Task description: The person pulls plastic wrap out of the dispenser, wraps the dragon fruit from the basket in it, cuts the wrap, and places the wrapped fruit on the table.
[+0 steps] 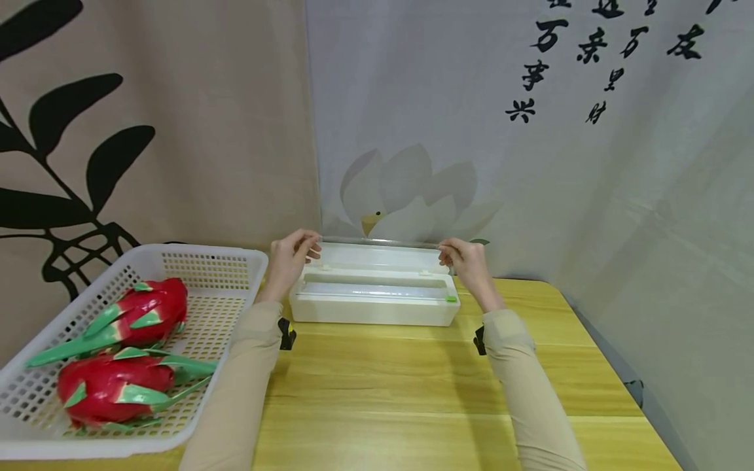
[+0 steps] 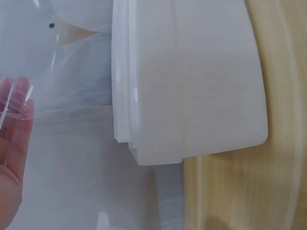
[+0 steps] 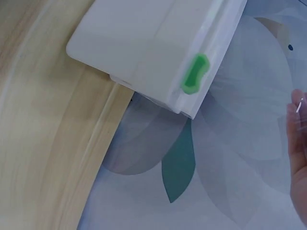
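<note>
A white cling film dispenser box (image 1: 371, 310) sits at the back of the table, its lid (image 1: 383, 258) raised. Inside it lies a roll of clear film (image 1: 377, 290), and a small green slider (image 1: 451, 299) shows at its right end. My left hand (image 1: 290, 257) pinches one corner of a sheet of cling film (image 1: 377, 241) above the box. The other corner is pinched by my right hand (image 1: 467, 261), so the edge stretches between both hands. In the left wrist view the transparent film (image 2: 62, 103) crosses the fingers. The right wrist view shows the green slider (image 3: 195, 74) close up.
On the left stands a white perforated basket (image 1: 215, 261) holding two red dragon fruits (image 1: 156, 307) (image 1: 112, 386) with green scales. A printed curtain (image 1: 412, 98) hangs just behind the wooden table (image 1: 377, 392). The table's right edge slants away beyond my right arm.
</note>
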### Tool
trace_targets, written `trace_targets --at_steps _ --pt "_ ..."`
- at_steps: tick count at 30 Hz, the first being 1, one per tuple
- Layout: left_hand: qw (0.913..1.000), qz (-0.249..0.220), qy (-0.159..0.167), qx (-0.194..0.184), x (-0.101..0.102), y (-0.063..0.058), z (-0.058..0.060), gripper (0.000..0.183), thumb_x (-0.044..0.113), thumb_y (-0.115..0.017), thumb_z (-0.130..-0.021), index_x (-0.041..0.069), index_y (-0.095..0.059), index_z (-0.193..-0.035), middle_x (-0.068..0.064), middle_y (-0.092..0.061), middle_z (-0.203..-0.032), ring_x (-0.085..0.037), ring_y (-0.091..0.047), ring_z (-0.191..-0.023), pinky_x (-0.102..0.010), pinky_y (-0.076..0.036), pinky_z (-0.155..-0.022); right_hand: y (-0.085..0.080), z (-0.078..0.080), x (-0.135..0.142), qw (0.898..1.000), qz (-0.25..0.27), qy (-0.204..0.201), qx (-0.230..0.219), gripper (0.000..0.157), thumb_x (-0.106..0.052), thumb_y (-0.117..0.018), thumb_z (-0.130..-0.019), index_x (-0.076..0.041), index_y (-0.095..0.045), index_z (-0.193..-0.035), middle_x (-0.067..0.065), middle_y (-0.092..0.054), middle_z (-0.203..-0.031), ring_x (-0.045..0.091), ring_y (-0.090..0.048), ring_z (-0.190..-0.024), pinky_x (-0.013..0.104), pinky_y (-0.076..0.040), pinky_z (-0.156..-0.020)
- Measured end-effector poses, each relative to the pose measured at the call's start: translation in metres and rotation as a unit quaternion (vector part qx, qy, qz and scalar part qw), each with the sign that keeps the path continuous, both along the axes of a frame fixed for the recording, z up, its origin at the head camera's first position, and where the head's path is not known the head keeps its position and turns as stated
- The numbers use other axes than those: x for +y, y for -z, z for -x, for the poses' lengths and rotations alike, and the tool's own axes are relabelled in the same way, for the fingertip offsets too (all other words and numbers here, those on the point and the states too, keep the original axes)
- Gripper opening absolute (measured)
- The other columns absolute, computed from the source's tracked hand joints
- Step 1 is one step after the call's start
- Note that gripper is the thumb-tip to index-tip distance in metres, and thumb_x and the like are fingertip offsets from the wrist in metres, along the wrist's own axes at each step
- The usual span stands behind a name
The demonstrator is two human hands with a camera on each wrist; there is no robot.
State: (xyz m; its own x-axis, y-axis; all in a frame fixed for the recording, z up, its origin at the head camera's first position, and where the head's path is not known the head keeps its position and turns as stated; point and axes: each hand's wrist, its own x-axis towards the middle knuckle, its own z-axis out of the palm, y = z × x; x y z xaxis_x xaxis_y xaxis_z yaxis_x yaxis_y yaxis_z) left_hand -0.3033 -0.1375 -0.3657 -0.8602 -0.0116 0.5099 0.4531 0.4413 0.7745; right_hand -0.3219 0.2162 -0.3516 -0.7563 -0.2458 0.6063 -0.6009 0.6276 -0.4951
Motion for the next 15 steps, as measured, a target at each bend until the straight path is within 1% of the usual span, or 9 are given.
trace_targets --at_steps 5,7,13,15 --pt "0.9999 -0.005 0.005 0.008 0.000 -0.004 0.000 0.025 0.017 -0.051 -0.098 -0.002 -0.065 -0.106 -0.019 -0.070 -0.088 -0.031 -0.070 -0.076 -0.044 -0.058 -0.069 -0.006 -0.001 0.000 1.000 0.000 0.002 0.011 0.018 -0.006 -0.058 -0.092 0.007 -0.070 -0.090 0.018 -0.070 -0.072 0.027 -0.068 -0.062 0.033 -0.058 -0.059" --pt "0.9999 -0.006 0.006 0.009 0.000 -0.005 0.000 0.026 0.019 -0.052 -0.097 -0.002 -0.065 -0.106 -0.019 -0.070 -0.088 -0.031 -0.070 -0.076 -0.046 -0.058 -0.069 -0.008 -0.002 0.000 1.000 0.001 0.003 0.016 0.018 -0.006 -0.058 -0.092 0.007 -0.070 -0.089 0.018 -0.070 -0.072 0.027 -0.068 -0.061 0.033 -0.058 -0.059" --pt "0.9997 0.009 -0.004 0.023 0.000 -0.011 -0.001 0.028 0.022 -0.051 -0.097 0.000 -0.066 -0.106 -0.017 -0.070 -0.086 -0.029 -0.070 -0.076 -0.035 -0.059 -0.065 -0.012 -0.001 0.000 1.000 0.002 -0.002 0.030 0.016 -0.004 -0.059 -0.091 0.007 -0.070 -0.088 0.019 -0.069 -0.070 0.026 -0.067 -0.059 0.031 -0.057 -0.056" --pt "0.9996 0.010 -0.005 0.027 0.000 -0.013 -0.001 0.028 0.022 -0.051 -0.097 0.000 -0.066 -0.107 -0.017 -0.070 -0.086 -0.029 -0.070 -0.075 -0.034 -0.059 -0.064 -0.013 -0.001 0.000 1.000 0.003 -0.001 0.031 0.016 -0.004 -0.058 -0.091 0.006 -0.070 -0.088 0.018 -0.069 -0.070 0.026 -0.067 -0.059 0.030 -0.056 -0.056"
